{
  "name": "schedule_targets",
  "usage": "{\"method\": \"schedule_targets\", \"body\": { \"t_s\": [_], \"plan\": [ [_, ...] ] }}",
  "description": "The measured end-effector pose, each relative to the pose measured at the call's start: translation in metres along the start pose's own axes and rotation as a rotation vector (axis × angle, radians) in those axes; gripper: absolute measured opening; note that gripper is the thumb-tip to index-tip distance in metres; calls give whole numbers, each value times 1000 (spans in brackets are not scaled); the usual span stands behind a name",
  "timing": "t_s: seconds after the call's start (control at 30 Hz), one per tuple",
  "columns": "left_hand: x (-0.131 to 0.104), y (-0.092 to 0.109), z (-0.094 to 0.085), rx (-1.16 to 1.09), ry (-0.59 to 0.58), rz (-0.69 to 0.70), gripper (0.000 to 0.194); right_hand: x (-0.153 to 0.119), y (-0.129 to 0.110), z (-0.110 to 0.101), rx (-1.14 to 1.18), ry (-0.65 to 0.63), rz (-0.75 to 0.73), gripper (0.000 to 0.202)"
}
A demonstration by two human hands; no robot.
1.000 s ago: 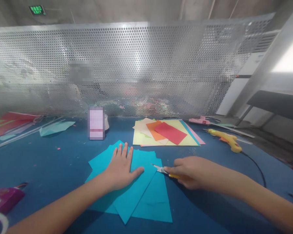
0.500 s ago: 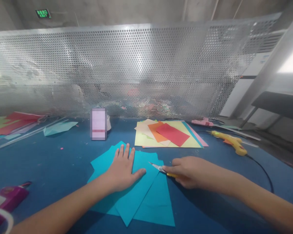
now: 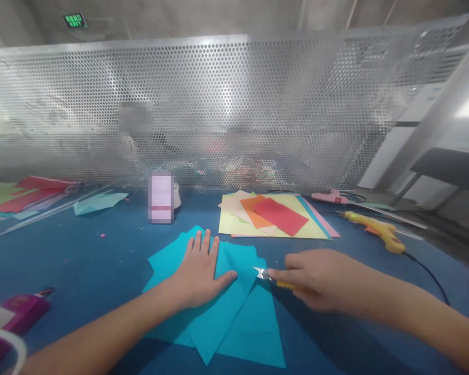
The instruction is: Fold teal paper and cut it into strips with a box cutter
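Several bright blue paper sheets (image 3: pixel 234 328) lie fanned over one another on the dark blue table (image 3: pixel 109 271). My left hand (image 3: pixel 201 273) rests flat on the top sheet with its fingers spread. To the right, my right hand (image 3: pixel 310 278) is wrapped round a craft knife (image 3: pixel 263 273) with a yellow handle, its forefinger stretched along toward the blade. The blade points left, over the right edge of the blue sheets; whether it touches the paper I cannot tell.
Coloured papers (image 3: pixel 320 229) lie beyond my hands, with a yellow glue gun (image 3: pixel 379 232) to their right. A phone-like upright object (image 3: pixel 161 198) stands left of them. A purple device (image 3: pixel 23 312) is at lower left. A perforated metal screen (image 3: pixel 219 104) borders the table's back.
My right hand and the knife have moved slightly right, so the blade reaches less far over the blue sheets. My left hand stays on the paper. The whole view has shifted a little.
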State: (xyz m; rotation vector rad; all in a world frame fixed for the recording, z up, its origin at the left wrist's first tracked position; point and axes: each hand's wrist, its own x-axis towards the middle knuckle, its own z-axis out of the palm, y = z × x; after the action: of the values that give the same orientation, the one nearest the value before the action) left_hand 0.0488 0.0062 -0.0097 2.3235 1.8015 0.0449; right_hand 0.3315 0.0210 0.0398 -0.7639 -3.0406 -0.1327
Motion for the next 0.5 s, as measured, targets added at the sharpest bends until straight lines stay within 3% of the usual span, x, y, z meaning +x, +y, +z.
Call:
{"method": "schedule_targets", "body": {
  "t_s": [0.23,0.5],
  "plan": [
    [0,1,0,-6,0,-6,99,8,6,1,10,41,-4,46],
    [0,2,-1,9,1,-6,100,18,-9,17,12,15,26,41]
  ]
}}
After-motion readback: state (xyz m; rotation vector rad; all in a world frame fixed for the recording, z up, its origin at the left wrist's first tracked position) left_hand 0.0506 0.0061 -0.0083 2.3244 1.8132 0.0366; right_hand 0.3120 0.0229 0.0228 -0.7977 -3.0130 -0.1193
